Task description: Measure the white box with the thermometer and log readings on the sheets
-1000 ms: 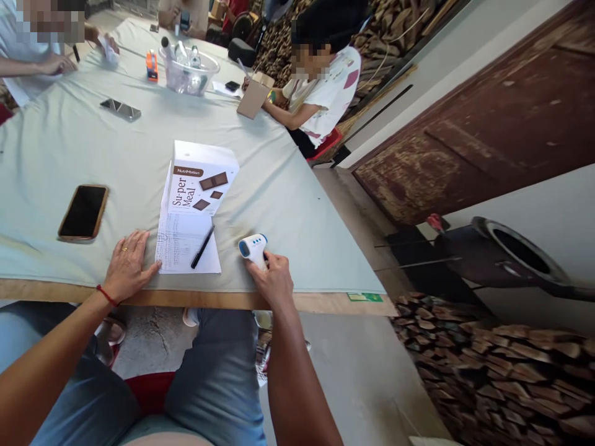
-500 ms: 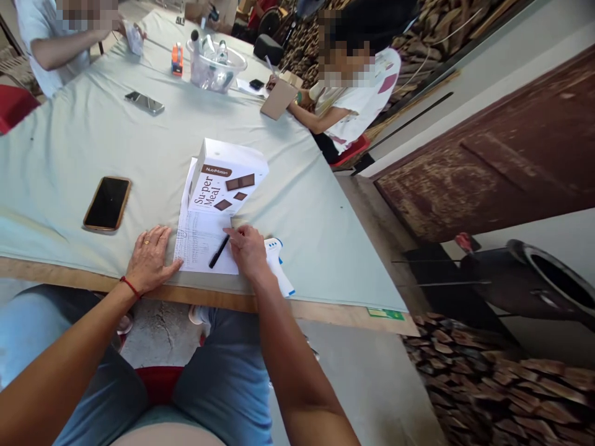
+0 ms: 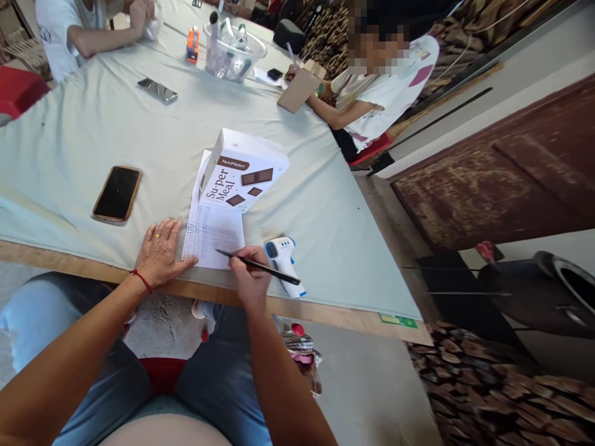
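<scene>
My right hand (image 3: 251, 279) pinches a black pen (image 3: 269, 268) near its front, the tip pointing left over a sheet of paper (image 3: 216, 232) with lines of small text. Spread flat at the table's near edge, my left hand (image 3: 162, 254) has its thumb touching the lower left corner of the sheet. A white box (image 3: 248, 173) printed "Su-per Meal" stands upright on the far part of the paper and hides it there. Just right of my right hand lies a white and blue infrared thermometer (image 3: 284, 255), partly covered by the pen.
A phone (image 3: 117, 193) lies to the left, and a silver phone (image 3: 157, 90) farther back. Beyond are an orange tape dispenser (image 3: 192, 44) and a clear basket (image 3: 235, 62) with bottles. Two other people sit at the table; the person at right holds cardboard (image 3: 299, 90).
My right hand has taken up the pen, which lay on the paper, and now holds it tilted over the sheet. My left hand stays flat. The view has shifted slightly.
</scene>
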### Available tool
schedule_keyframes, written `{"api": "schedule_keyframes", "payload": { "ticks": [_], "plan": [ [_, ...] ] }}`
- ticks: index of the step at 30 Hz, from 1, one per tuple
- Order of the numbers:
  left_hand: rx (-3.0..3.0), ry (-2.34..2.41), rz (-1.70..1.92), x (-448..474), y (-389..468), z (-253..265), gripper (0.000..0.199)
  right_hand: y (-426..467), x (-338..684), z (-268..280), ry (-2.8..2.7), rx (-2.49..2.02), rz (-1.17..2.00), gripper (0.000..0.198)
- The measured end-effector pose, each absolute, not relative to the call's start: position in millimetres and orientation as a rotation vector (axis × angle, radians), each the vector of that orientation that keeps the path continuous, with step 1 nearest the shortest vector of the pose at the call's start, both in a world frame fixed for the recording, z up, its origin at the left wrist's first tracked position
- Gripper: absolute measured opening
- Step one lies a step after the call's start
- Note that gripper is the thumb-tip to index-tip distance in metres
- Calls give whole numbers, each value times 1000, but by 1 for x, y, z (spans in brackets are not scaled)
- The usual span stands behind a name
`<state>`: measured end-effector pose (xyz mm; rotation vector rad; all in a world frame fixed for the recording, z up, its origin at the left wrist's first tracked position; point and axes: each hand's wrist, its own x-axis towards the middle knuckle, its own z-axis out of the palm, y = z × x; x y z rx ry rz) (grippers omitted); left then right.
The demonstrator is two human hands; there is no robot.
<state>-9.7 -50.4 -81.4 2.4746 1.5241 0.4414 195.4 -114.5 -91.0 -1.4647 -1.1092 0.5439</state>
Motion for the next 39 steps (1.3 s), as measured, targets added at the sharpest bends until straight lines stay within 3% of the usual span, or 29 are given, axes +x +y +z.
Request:
{"api": "schedule_keyframes", "payload": {
  "ticks": [4, 39],
  "plan": [
    [2478, 1527, 434, -9, -51, -81, 87, -121, 161, -92, -989, -1442, 752, 17],
    [2451, 1527, 418, -8, -53, -81, 87, -118, 156, -97, -1094, -1542, 673, 17]
  ]
}}
